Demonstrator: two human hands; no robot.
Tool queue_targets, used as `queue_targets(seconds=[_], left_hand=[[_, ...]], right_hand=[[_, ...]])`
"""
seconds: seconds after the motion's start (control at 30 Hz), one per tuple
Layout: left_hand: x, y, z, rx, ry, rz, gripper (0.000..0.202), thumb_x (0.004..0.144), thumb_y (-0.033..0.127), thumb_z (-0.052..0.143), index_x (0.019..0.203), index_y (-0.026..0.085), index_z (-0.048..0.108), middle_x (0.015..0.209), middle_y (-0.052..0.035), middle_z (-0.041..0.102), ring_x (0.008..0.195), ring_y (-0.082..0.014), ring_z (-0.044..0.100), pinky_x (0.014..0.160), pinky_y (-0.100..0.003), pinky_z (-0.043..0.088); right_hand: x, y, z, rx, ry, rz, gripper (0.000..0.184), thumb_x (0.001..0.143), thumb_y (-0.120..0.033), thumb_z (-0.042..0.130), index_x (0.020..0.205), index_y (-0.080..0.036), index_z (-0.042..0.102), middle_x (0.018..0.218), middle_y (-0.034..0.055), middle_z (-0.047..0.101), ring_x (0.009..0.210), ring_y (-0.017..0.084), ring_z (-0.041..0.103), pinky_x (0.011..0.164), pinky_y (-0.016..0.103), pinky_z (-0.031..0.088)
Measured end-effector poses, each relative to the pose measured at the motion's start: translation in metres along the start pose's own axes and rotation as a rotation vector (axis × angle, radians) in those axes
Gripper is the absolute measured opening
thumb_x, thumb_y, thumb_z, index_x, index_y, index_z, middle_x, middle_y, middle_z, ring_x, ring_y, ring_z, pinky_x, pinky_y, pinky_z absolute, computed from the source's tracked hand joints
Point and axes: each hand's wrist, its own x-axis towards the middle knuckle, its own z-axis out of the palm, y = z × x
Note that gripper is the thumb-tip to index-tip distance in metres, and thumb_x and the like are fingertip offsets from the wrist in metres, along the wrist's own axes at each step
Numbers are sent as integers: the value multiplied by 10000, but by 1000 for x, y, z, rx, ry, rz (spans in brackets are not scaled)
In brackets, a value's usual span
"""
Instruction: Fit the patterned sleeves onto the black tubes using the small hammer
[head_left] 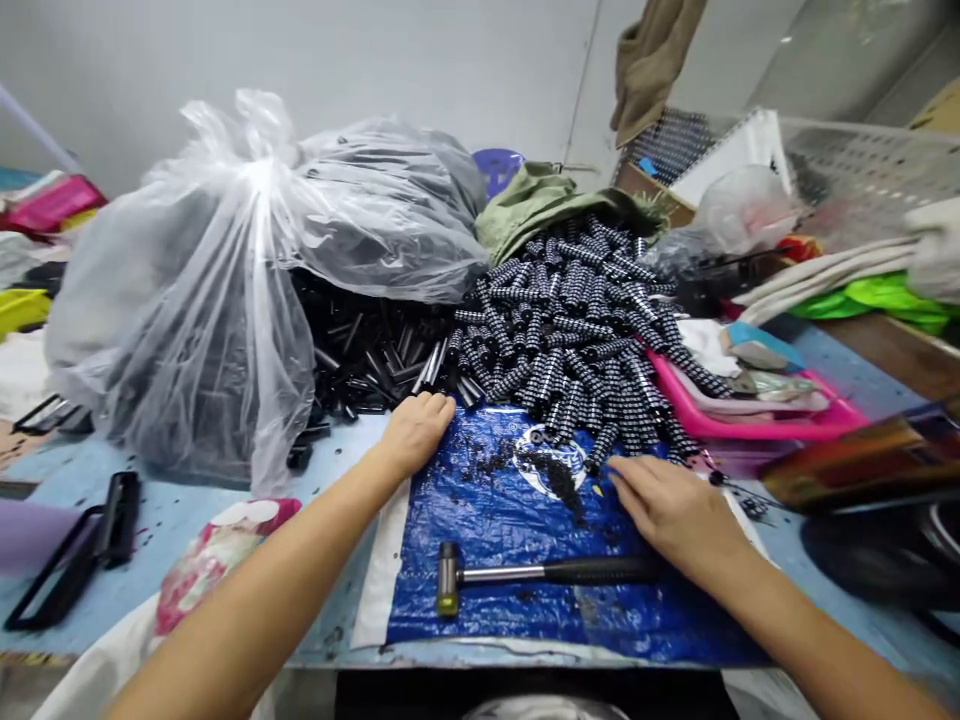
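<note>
the left hand sits at the edge of the plain black tubes, fingers curled under; i cannot tell whether it grips 1. the right hand lies flat and loose on the blue tarp, holding nothing, just beside the banded tubes. a hammer lies on the tarp between the 2 arms.

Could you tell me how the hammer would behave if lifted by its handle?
The hammer looks rigid, with a metal shaft. Its head probably makes it end-heavy, so it may dip. Flat on the blue sheet, it seems unlikely to roll.
</note>
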Motion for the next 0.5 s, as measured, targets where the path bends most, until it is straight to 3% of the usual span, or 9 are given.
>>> queue_targets(seconds=[0.13,0.23,0.37,0.43,0.5], left_hand=[[-31,12,-9,48,57,-34,261,913,156,461,1115,127,624,923,-134,649,874,-272,597,788,-393,454],[-73,33,-15,39,105,-228,286,893,138,439,1143,125,576,936,-126,656,898,-264,617,811,-374,458],[-114,53,-19,-152,-24,-603,198,886,182,472,1074,174,535,902,-71,668,858,-244,642,729,-334,439],[-117,53,-22,-222,-87,-650,265,910,284,510,1153,179,512,958,-76,680,894,-256,650,739,-335,430],[-108,47,-25,-275,-112,-662,358,922,427,529,1186,186,515,977,-88,690,897,-274,653,726,-339,418]], right_hand=[[18,12,8,-212,-216,72,300,926,-173,561,1209,-227,642,825,20,663,592,173,612,519,309,350],[27,13,13,-251,-329,-2,283,886,-132,597,1136,-237,677,846,45,636,640,181,609,540,296,356],[25,19,22,-167,-203,-159,217,926,-122,534,1084,-169,677,1089,135,655,908,248,640,719,332,470],[23,21,27,-53,-113,-220,269,946,-103,478,1158,-125,641,1224,178,632,1046,278,625,820,367,491],[21,17,28,92,-78,-209,293,967,-118,441,1208,-94,607,1205,188,651,1045,273,636,858,386,498]])
